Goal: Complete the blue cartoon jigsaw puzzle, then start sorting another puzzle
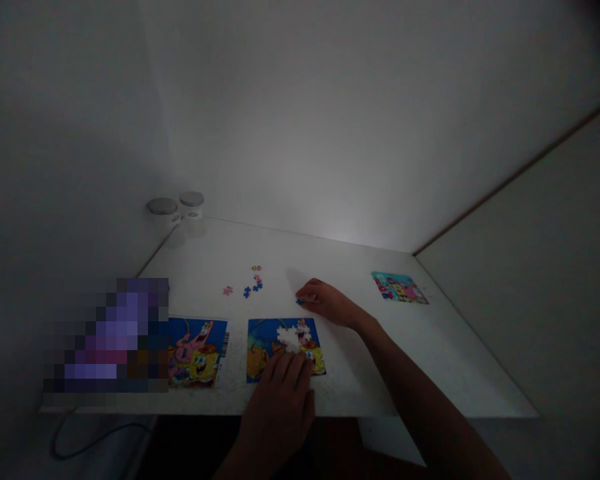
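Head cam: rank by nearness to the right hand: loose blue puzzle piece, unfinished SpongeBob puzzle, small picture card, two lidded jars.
From the right hand, nearest first:
1. Loose blue puzzle piece: at the fingertips, on their left.
2. Unfinished SpongeBob puzzle: just below the hand in view.
3. Small picture card: to the right, near the far corner.
4. Two lidded jars: far back left.

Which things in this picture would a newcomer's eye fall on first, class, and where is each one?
The eye goes first to the bright SpongeBob jigsaw puzzle at the front centre of the white table, with a white gap in its middle and the left hand resting on its lower edge. Just beyond it, the right hand sits beside a small blue puzzle piece. A second SpongeBob puzzle lies to the left.
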The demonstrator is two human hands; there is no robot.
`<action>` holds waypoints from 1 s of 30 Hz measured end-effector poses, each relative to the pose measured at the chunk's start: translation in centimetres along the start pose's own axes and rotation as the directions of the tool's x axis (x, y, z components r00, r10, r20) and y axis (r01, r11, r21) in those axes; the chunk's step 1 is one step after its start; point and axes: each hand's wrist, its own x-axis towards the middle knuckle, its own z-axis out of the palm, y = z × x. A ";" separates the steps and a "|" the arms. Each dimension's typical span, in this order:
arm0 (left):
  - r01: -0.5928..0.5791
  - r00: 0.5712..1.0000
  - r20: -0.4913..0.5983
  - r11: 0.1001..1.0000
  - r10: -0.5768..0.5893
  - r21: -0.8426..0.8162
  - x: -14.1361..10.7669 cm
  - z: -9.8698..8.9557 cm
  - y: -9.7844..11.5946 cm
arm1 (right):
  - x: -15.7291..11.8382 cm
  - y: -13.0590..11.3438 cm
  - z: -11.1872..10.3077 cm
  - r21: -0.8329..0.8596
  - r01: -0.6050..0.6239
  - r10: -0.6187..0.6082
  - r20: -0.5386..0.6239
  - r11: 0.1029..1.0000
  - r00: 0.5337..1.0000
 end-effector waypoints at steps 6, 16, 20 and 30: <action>-0.034 0.998 0.047 0.998 0.032 0.048 0.4 -0.5 -0.1 | -0.5 1.3 0.3 -0.066 0.047 -0.045 0.030 0.997 0.999; -0.037 0.998 0.055 0.996 0.033 0.086 0.8 -0.4 0.0 | -1.9 2.3 -0.8 0.335 -0.016 -0.026 0.120 0.942 0.992; -0.030 0.997 0.073 0.996 0.024 0.089 1.0 -0.5 0.2 | -2.6 1.5 -1.0 0.452 0.030 -0.127 0.186 0.891 0.974; -0.015 0.998 -0.053 0.997 0.019 0.073 0.9 0.2 0.2 | -1.0 3.4 0.7 0.141 0.006 0.016 -0.161 0.990 0.987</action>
